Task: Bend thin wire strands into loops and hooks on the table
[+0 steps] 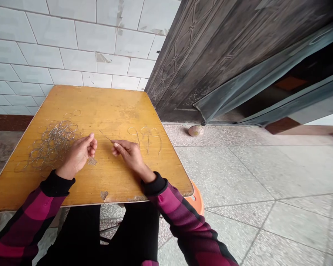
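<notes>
My right hand (129, 152) rests on the yellow wooden table (108, 173) with its fingers pinched round a thin wire piece (104, 135) that sticks out up and to the left. My left hand (80, 151) lies beside it, fingers curled loosely, nothing visible in them. Just left of that hand spreads a tangled pile of wire rings (51, 144). To the right of my right hand lie three bent wires with looped ends (147, 135).
A white tiled wall (58, 48) stands behind the table and a dark metal door (224, 55) to the right. A small ball (195, 130) lies on the floor by the door. An orange stool (195, 201) shows under the table's right corner.
</notes>
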Available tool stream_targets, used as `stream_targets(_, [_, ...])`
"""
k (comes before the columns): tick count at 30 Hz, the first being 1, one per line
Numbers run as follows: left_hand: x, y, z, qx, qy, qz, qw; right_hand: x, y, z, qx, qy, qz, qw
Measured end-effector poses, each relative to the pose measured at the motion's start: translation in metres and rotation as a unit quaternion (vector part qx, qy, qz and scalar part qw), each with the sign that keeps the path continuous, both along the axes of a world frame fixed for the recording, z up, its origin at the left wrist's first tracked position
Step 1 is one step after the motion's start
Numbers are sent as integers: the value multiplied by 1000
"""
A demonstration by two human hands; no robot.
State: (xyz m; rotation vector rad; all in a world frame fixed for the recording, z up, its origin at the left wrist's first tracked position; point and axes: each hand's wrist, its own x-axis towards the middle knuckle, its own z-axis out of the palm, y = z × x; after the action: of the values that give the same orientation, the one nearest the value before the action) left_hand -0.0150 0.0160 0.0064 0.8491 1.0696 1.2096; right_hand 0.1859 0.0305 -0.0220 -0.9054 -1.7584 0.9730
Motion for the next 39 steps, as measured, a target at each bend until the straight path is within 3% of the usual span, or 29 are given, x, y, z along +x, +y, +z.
stream_targets(3, [-3,0,-1,134,130,64,980,-1,-1,3,-168,91,61,980])
stream_targets(6, [-7,0,-1,199,203,16,958,0,-2,7,-255,110,119,953])
stream_targets(11, [-9,0,2,281,320,-109,898,0,-4,9,-304,96,152,936])
stream_targets(16, [-8,0,4,315,361,-153,864,-1,-3,8,-321,112,163,926])
stream_targets(20, [-11,2,4,309,360,-110,873,0,-1,10,-350,194,174,900])
stream_targets(23, [-17,4,3,259,339,-60,903,1,-2,14,-353,255,185,881])
stream_targets(27, [-25,8,3,179,271,24,946,0,-6,16,-325,288,199,878])
stream_targets(31, [-32,12,5,148,237,91,956,1,-3,14,-300,309,142,891])
stream_targets(36, [-39,15,5,133,236,144,952,15,11,13,-260,331,-21,907])
stream_targets(39, [-34,14,0,152,271,132,941,20,7,16,-116,248,-164,948])
